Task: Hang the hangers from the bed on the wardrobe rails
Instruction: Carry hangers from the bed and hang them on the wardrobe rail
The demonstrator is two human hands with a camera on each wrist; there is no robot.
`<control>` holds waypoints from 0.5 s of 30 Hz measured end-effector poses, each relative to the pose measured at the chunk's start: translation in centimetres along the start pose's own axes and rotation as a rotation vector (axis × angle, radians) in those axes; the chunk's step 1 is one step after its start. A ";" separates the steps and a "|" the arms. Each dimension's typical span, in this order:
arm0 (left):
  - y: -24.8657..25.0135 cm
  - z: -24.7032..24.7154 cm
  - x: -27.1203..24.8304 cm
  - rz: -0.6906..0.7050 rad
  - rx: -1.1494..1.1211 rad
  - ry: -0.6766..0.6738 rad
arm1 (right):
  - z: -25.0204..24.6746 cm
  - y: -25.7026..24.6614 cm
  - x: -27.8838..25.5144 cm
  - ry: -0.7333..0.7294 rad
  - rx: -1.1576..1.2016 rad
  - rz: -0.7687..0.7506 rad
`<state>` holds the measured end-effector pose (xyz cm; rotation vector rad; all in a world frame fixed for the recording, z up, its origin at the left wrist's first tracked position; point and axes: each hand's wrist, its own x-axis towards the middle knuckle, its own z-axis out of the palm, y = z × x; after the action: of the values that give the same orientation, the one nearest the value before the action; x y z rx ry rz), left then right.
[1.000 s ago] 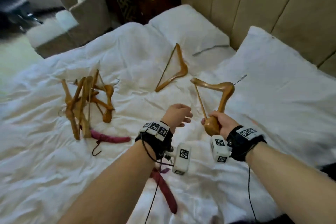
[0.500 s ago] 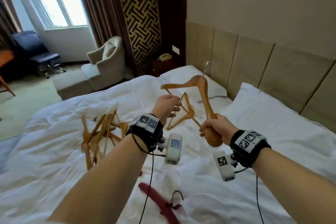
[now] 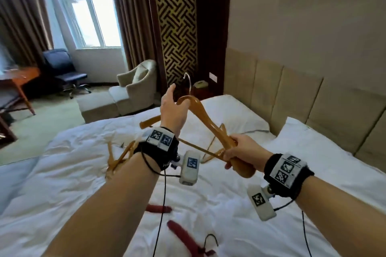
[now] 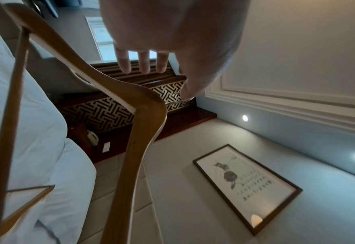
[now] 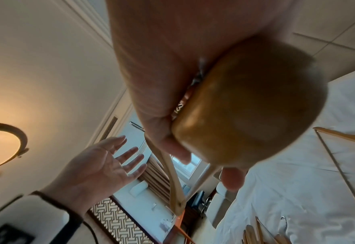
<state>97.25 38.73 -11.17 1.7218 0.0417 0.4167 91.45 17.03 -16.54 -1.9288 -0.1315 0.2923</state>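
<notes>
My right hand (image 3: 234, 152) grips the broad right end of a wooden hanger (image 3: 200, 110) and holds it upright above the bed, its metal hook (image 3: 189, 81) pointing up. In the right wrist view that rounded end (image 5: 245, 112) fills my right hand's grasp. My left hand (image 3: 172, 106) is raised beside the hanger's neck with straight, spread fingers and holds nothing. In the left wrist view its thumb (image 4: 191, 85) is close to the hook. On the white bed (image 3: 229, 204) lie a pile of wooden hangers (image 3: 117, 158), one more wooden hanger (image 3: 217, 146), and red hangers (image 3: 183, 236). No wardrobe is in view.
A padded headboard (image 3: 292, 100) and pillows (image 3: 334, 165) are at the right. Left of the bed stand a beige armchair with footstool (image 3: 133, 89), a dark office chair (image 3: 62, 71) and a wooden desk (image 3: 18, 81) by the window. Cables hang from both wrists.
My right hand has lifted the wooden hanger off the bed and turned it hook-up. My left hand has risen and uncurled beside its neck. My head view has tilted up to the room.
</notes>
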 end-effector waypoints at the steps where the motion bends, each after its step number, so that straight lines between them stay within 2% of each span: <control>1: -0.2 -0.8 0.1 -0.001 -0.005 0.019 | 0.4 -0.2 0.1 -0.032 -0.018 -0.006; 12: 0.8 -8.8 -2.5 0.022 0.040 0.310 | 4.3 -1.4 1.4 -0.379 -0.138 -0.103; 15: 1.0 -9.8 -3.4 0.007 0.065 0.326 | 3.9 -1.8 1.2 -0.464 -0.163 -0.144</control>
<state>90.90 46.93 -9.72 1.7031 0.2879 0.7038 91.70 21.47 -16.32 -1.9686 -0.6142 0.6450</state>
